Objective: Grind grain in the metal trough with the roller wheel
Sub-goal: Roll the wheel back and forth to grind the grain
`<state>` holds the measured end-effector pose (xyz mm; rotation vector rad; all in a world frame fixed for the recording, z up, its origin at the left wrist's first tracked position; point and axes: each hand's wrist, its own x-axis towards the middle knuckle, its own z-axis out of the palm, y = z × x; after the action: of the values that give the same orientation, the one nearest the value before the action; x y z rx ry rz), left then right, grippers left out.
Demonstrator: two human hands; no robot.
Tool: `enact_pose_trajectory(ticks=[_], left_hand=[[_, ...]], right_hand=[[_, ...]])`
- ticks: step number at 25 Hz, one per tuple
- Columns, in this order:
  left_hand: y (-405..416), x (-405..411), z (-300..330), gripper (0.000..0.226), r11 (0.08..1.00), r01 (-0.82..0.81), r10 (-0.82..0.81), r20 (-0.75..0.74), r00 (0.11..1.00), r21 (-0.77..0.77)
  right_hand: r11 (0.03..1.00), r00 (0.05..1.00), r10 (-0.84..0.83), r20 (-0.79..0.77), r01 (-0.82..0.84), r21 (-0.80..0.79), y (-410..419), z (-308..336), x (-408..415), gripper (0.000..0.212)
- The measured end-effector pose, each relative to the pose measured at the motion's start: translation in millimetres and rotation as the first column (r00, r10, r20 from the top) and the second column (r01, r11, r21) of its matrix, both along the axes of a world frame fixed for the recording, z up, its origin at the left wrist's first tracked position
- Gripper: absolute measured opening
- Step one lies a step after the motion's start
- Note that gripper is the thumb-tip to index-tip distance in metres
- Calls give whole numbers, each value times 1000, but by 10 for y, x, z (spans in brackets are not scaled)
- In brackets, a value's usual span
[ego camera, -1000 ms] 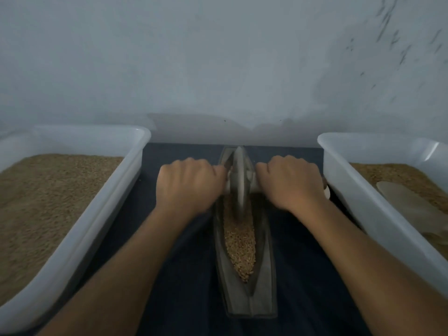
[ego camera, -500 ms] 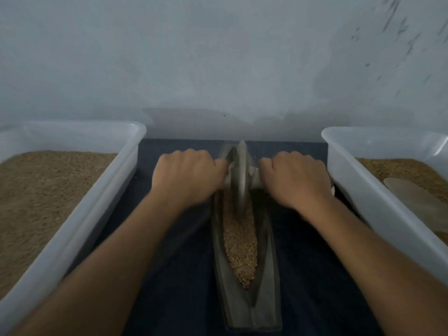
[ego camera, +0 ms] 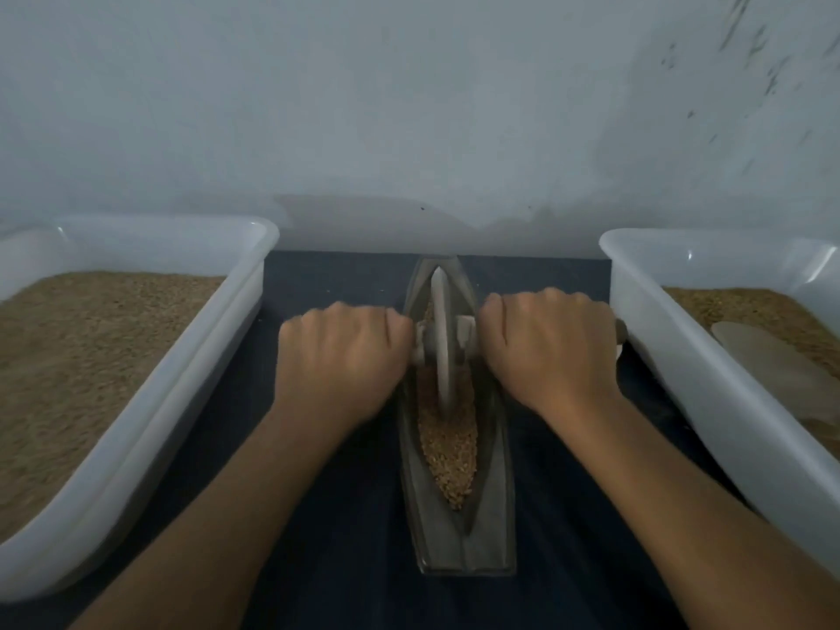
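A long metal trough point(ego camera: 459, 529) is laid on a dark blue cloth point(ego camera: 318, 516), with one end near the wall and the other end near the person. It is shaped like a narrow boat. Brown grain point(ego camera: 447, 452) is piled in its groove, mostly in the middle and the near half.

A roller wheel point(ego camera: 441, 338) is stood upright on its edge in the far half of the trough. Its bottom edge is sunk into the grain. A handle bar is passed through the middle of the wheel and sticks out on both sides.

The left side of the bar is gripped by the left hand point(ego camera: 338, 361), with the fingers curled tight around it. The right side of the bar is gripped by the right hand point(ego camera: 547, 347) in the same way. The end of the bar point(ego camera: 620, 331) can be seen past the right hand. Both hands are kept just beside the wheel, one on each side.

A white tub point(ego camera: 136, 447) is set to the left of the trough, and it is filled with more grain. Another white tub point(ego camera: 682, 379) is set to the right. Grain is held in that one too, and a pale flat scoop point(ego camera: 772, 361) is laid on top of it.

A plain pale wall point(ego camera: 409, 106) is seen behind everything.
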<state>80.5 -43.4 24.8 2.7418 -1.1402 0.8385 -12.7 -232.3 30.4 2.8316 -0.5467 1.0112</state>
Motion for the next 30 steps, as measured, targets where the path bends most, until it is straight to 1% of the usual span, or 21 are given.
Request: enact_pose_trajectory(ticks=[1, 2, 3, 4, 6, 7, 9, 10, 11, 13, 15, 16, 17, 19, 21, 22, 23, 24, 26, 28, 30], left_hand=[[63, -128, -19, 36, 996, -27, 22, -62, 998, -88], [81, -206, -44, 41, 990, -37, 30, -53, 998, -133], [87, -308, -33, 43, 991, -44, 39, -44, 998, -125], [75, -339, -45, 44, 995, -28, 30, 24, 999, -98], [69, -249, -33, 43, 996, -31, 31, 0, 1000, -83], [60, -171, -10, 39, 996, -39, 36, -46, 998, -77], [-12, 14, 19, 22, 1000, -7, 7, -42, 999, 2], [-77, 137, 24, 15, 997, -7, 10, -36, 999, 77], [-172, 283, 47, 18, 993, -35, 42, -57, 998, 111], [-386, 588, 172, 39, 992, -104, 115, -171, 979, 69], [-576, 763, 276, 48, 986, -164, 167, -330, 929, 36], [-627, 794, 302, 47, 984, -176, 174, -336, 926, 26], [-625, 773, 311, 46, 984, -175, 175, -316, 932, 27], [-505, 618, 292, 42, 987, -143, 155, -203, 967, 73], [-298, 379, 170, 29, 995, -54, 58, -45, 997, 82], [-168, 217, 92, 23, 997, -6, 6, -1, 1000, 72], [-49, 53, 30, 20, 1000, 14, -14, -15, 1000, 6], [37, -71, -23, 27, 996, 25, -27, -18, 999, -87], [125, -199, -88, 34, 982, 15, -17, -11, 1000, -188], [154, -240, -108, 36, 980, 29, -24, 27, 999, -199], [112, -180, -48, 34, 988, 51, -44, 51, 998, -145]], right_hand=[[1000, 999, 26, 26, -26, 2, 61, -57, -121, 54], [999, 998, 51, 46, -52, 14, 89, -105, -229, 52], [995, 993, 88, 80, -91, 30, 104, -142, -312, 50], [992, 987, 115, 116, -121, 44, 109, -157, -365, 49], [993, 986, 107, 126, -111, 25, 106, -125, -341, 52], [996, 990, 89, 114, -90, 7, 96, -98, -273, 54], [999, 996, 45, 75, -44, -20, 9, -33, -27, 58], [1000, 1000, 16, 23, -15, -17, -73, 17, 123, 57], [1000, 998, -16, -58, 16, 12, -174, 69, 272, 56], [988, 969, -44, -241, 78, 133, -386, 139, 517, 53], [970, 904, 29, -427, 78, 230, -563, 144, 675, 47], [969, 866, 70, -496, 60, 241, -606, 150, 700, 43], [967, 859, 83, -506, 54, 251, -609, 156, 691, 41], [969, 912, 10, -410, 93, 231, -478, 149, 581, 45], [994, 979, -65, -192, 82, 78, -264, 82, 373, 52], [998, 995, -53, -87, 56, 32, -140, 42, 237, 55], [1000, 1000, -14, -1, 14, 7, -30, 7, 79, 57], [999, 998, 33, 56, -32, -9, 41, -33, -64, 58], [993, 985, 120, 123, -117, -31, 85, -106, -265, 55], [984, 966, 177, 190, -169, -59, 89, -151, -343, 51], [987, 972, 158, 177, -153, -39, 76, -129, -275, 53]])
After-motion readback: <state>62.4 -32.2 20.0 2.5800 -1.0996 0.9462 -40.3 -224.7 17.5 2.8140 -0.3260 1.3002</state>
